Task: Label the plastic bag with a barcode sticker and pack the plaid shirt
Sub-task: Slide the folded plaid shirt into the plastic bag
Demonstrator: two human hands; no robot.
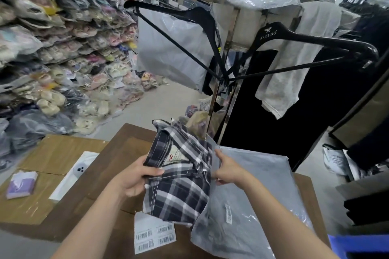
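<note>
Over the brown box top [117, 153], the left hand [134, 176] pinches the folded plaid shirt [179, 174] near its collar. The right hand [228, 169] pinches the edge of the gray bag [263, 185], which lies flat beside the shirt. A small sticker [228, 212] sits on the bag. A barcode sheet [153, 235] lies just below the shirt.

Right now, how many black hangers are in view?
2: one hanger left of the rack post over a grey bag, the other, marked ARISTINO, right of it. More may be hidden.
</note>
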